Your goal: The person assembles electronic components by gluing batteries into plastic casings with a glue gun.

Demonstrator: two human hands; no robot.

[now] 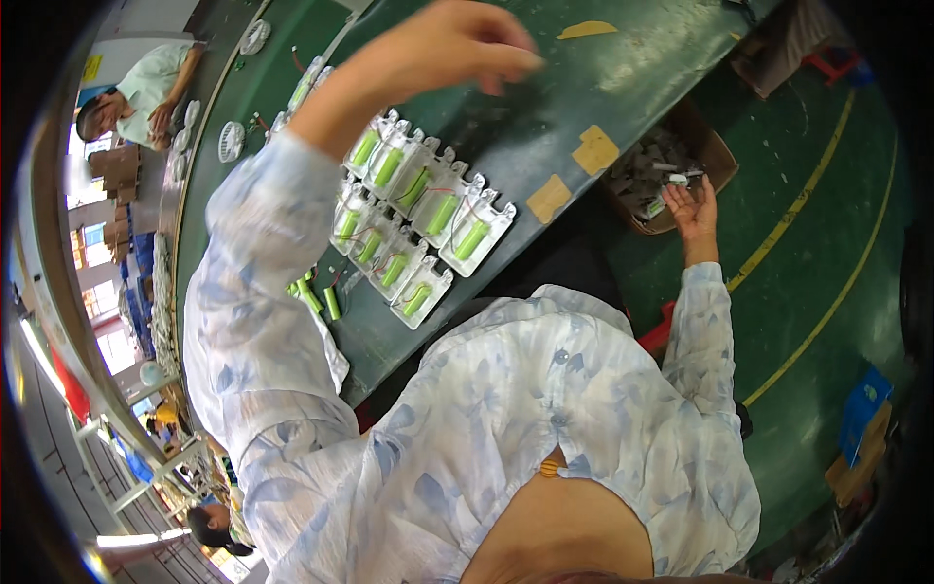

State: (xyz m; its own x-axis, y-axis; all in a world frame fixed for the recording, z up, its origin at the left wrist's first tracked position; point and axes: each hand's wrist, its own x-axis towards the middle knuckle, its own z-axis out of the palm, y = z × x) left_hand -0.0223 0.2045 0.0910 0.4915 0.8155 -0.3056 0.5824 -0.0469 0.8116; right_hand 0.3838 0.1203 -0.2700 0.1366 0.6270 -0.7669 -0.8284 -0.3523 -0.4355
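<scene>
My left hand (469, 44) is raised over the far part of the green worktable (642, 58). It is smeared by motion, so I cannot tell whether it holds anything. Nearer and to its left, white plastic housings (476, 226) stand in slanted rows, several with a green cylindrical battery cell (442, 214) and thin red wires inside. Off the table's right edge, my right hand (693, 216) reaches to a cardboard box (718, 161). Its fingers are bent around a small white-and-green piece (678, 179), too small to name. White scraps (654, 161) lie in the box.
Loose green cells (333, 303) lie by the table's near edge. Yellow tape patches (595, 151) mark the tabletop. At the far left, a person (146, 97) sits along a line with white round parts (231, 141). A blue-and-brown carton (861, 428) is on the floor at right.
</scene>
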